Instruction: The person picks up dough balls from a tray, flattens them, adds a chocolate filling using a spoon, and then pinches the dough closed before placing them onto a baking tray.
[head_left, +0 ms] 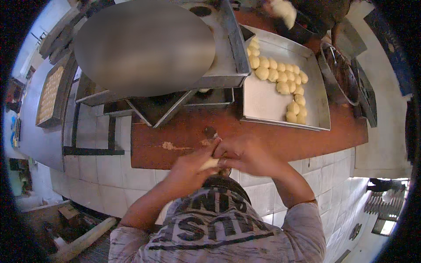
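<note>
One dough piece (209, 165) is being held between both hands near the centre of the frame, where the front edge of the red-brown worktop (307, 136) is being overlapped by them. Only a pale, smooth, cream-coloured strip of it is being shown; its full shape is being hidden by the fingers. It is being gripped from the left by the curled left hand (193, 164) and from the right by the bent right hand (245, 153), whose fingers are being kept narrow around it. Whether the worktop is being touched cannot be told.

In the upper right, rounded yellowish dough balls (284, 76) are being held in touching rows within a metal tray (263, 103). Between its near rim and the hands, room is being left by a stretch of worktop. Toward the upper left, that room is being bounded by stacked metal trays (228, 81), one corner being angled downward. Beyond the front edge, pale floor tiles (96, 171) are being shown.
</note>
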`<state>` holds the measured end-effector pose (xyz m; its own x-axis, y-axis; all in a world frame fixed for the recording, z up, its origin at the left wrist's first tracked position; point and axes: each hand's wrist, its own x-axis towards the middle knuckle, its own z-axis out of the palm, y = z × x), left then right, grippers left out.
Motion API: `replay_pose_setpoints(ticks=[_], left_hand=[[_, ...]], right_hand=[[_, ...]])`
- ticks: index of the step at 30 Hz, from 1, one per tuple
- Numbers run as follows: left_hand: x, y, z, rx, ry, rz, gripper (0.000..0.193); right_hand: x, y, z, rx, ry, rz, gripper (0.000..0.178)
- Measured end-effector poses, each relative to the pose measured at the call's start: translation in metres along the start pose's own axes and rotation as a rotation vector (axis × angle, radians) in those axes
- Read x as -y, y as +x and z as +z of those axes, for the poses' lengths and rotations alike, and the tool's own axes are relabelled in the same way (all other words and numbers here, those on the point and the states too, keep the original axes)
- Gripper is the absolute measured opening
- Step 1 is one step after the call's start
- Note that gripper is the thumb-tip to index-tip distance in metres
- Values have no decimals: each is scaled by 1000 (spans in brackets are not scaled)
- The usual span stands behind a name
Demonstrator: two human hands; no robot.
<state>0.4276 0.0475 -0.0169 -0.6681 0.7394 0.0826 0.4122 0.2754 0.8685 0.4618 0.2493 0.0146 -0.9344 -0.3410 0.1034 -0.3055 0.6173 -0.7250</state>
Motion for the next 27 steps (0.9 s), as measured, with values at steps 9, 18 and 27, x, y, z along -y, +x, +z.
replay_pose_setpoints(ticks=[9, 18, 27], left_hand=[[70, -63, -60, -290, -249, -383, 31], [38, 10, -9, -134, 6, -248, 30], [34, 72, 59, -32, -670, -580, 36]], right_hand=[[-64, -22, 95, -6, -555, 542, 33], [-28, -42, 53, -196, 609, 212, 22], [-113, -142, -119, -366, 646, 497, 23]])
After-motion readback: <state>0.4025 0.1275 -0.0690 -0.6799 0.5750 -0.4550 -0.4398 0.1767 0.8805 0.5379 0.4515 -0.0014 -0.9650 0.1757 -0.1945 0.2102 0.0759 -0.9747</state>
